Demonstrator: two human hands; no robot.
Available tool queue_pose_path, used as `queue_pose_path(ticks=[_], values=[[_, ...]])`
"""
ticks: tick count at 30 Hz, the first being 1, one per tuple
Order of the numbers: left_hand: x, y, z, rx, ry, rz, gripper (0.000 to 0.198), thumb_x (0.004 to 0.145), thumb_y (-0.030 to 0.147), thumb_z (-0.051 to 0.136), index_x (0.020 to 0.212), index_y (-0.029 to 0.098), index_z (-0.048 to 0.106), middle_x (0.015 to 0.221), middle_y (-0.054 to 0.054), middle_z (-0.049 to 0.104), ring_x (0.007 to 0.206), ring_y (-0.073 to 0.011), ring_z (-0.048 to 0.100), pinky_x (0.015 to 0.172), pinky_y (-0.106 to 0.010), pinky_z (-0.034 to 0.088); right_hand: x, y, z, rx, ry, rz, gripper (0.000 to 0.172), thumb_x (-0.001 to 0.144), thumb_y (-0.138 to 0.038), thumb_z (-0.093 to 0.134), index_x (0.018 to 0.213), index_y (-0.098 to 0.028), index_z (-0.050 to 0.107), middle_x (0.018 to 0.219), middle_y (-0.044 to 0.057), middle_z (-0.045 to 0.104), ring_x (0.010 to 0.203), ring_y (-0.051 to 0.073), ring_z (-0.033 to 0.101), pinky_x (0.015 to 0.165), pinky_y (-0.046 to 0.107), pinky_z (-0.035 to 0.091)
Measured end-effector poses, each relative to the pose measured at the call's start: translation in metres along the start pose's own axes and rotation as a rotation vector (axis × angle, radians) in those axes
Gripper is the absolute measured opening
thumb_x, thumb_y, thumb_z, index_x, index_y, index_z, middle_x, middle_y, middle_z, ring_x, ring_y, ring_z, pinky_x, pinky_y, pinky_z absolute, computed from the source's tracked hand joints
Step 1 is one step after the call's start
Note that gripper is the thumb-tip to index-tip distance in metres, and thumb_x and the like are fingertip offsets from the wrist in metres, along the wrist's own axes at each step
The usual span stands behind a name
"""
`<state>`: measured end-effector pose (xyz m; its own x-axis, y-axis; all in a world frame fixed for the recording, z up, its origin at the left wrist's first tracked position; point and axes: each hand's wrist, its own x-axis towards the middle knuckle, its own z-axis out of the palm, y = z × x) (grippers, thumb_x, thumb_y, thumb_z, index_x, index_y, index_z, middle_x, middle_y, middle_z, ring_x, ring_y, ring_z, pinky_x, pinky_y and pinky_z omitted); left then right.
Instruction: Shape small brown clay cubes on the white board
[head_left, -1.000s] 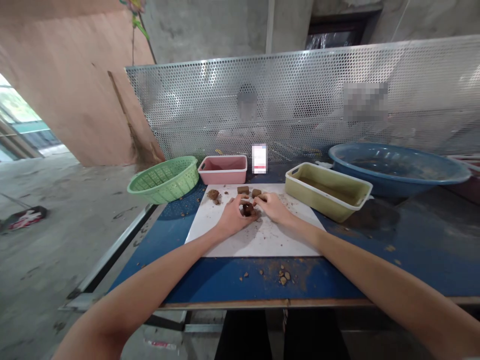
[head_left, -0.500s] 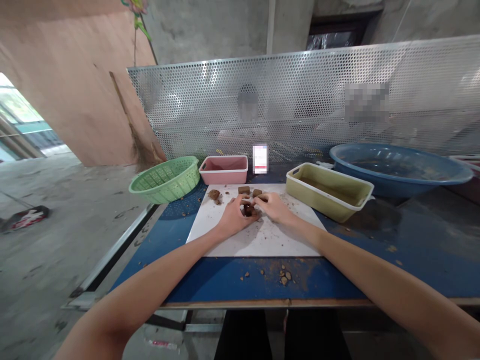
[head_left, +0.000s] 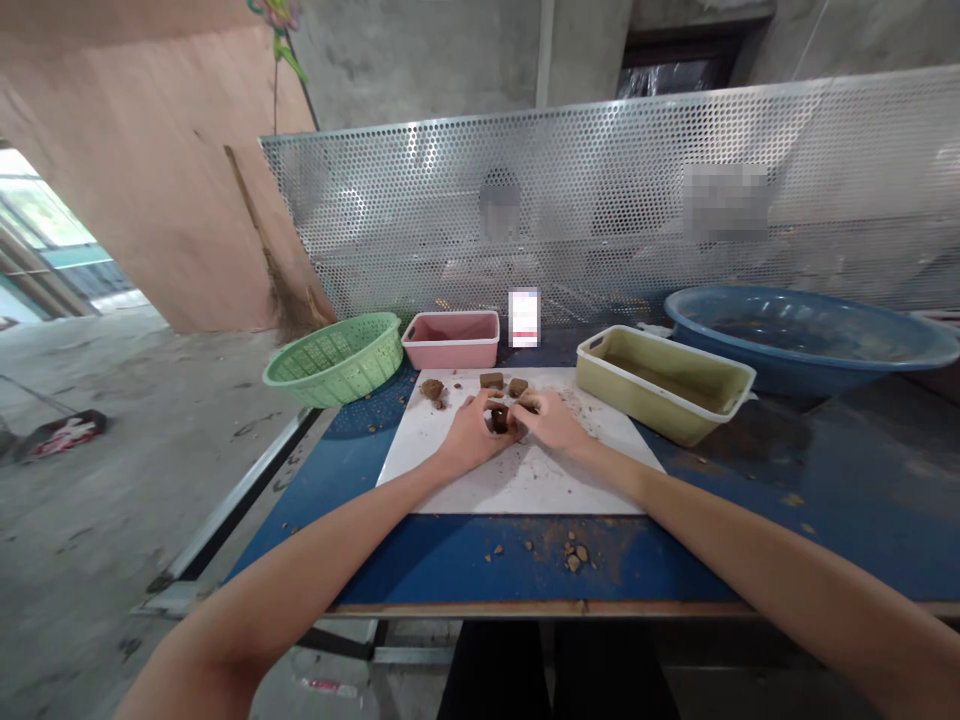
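A dark brown lump of clay [head_left: 499, 419] sits on the white board [head_left: 450, 486], partly hidden by my fingers. My left hand [head_left: 474, 432] curls round its left side, thumb low and fingers above. From the right, my right hand [head_left: 550, 419] closes on the same lump with bent fingers. Just beyond the hands lie two shaped clay blocks, a longer one [head_left: 492, 381] and a smaller one [head_left: 518, 387]. A rough clay lump [head_left: 431, 389] rests near the board's far left corner, with crumbs about it.
Behind the board stand a green basket [head_left: 337, 365], a pink bin [head_left: 450, 355] and a lit screen [head_left: 524, 318]. An olive bin [head_left: 652, 400] and a wide blue basin [head_left: 795, 370] are at right. Crumbs [head_left: 576, 556] lie on the blue tabletop [head_left: 480, 585]. A perforated metal sheet [head_left: 420, 230] rises behind.
The right hand's fingers have shifted slightly over the clay, while the left keeps its grip. The whole view has moved a little, so everything appears slightly further right.
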<state>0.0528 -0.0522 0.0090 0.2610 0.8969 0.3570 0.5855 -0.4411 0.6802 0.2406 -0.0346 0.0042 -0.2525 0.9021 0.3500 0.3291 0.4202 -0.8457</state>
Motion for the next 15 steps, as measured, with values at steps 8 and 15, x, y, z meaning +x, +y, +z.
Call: queue_pose_path(ticks=[8,15], values=[[-0.001,0.000,0.000,-0.010,0.012,0.000,0.061,0.075,0.038,0.089,0.128,0.023,0.061,0.117,-0.010,0.080,0.113,-0.0330,0.075,0.099,-0.050,0.058,0.004,0.008,-0.001,-0.029,0.047,-0.002,0.032,0.094,-0.032,0.057,0.066,-0.022,0.067,0.077,0.007,0.071,0.075,0.023,0.063,0.070,0.037,0.048],[0.000,0.000,-0.001,0.013,0.007,0.005,0.061,0.076,0.041,0.089,0.128,0.023,0.061,0.115,-0.009,0.080,0.114,-0.0329,0.073,0.101,-0.049,0.057,0.005,0.012,-0.002,-0.096,0.034,-0.024,0.030,0.098,-0.032,0.055,0.073,-0.022,0.068,0.086,0.009,0.069,0.083,0.024,0.063,0.077,0.039,0.048]])
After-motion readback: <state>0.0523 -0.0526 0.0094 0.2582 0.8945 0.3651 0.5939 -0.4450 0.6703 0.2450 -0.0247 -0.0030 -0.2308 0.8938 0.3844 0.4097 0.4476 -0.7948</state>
